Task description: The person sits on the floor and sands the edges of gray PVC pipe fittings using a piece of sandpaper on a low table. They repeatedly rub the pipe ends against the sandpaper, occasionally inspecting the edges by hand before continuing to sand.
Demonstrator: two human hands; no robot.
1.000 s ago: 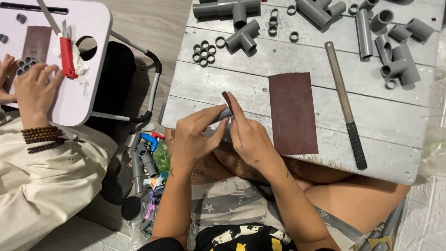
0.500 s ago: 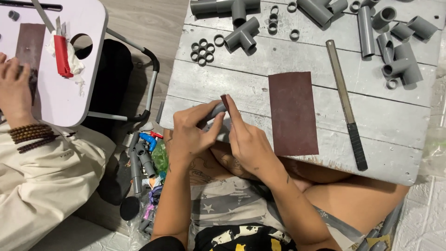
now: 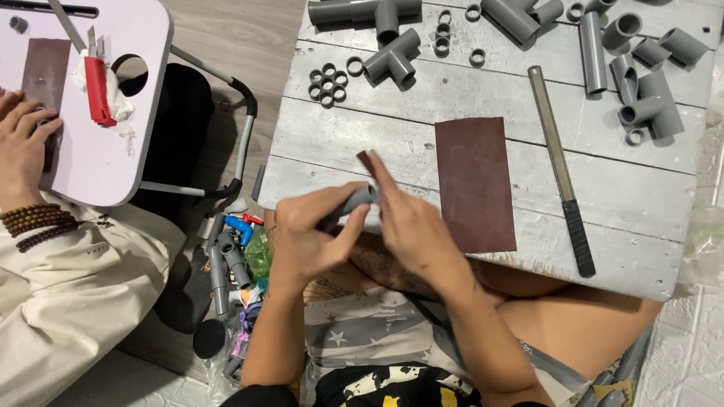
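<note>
My left hand point(image 3: 309, 234) grips a short grey pipe piece point(image 3: 353, 203) over the near edge of the grey wooden board point(image 3: 422, 98). My right hand point(image 3: 411, 226) presses a small strip of brown sandpaper point(image 3: 367, 161) against the end of that pipe. A larger brown sandpaper sheet point(image 3: 475, 183) lies flat on the board just right of my hands. A long metal file with a black handle point(image 3: 562, 169) lies further right.
Grey pipe pieces, tee fittings point(image 3: 392, 56) and cut rings point(image 3: 326, 83) are scattered along the far side of the board. At left another person's hand point(image 3: 21, 147) rests on a white folding table point(image 3: 90, 151) with a red cutter point(image 3: 98, 90). Pipe offcuts and clutter point(image 3: 226, 264) lie on the floor.
My hands have stayed at the board's near edge, shifting slightly around the pipe. The other person's hand has slid towards the left edge of the white table.
</note>
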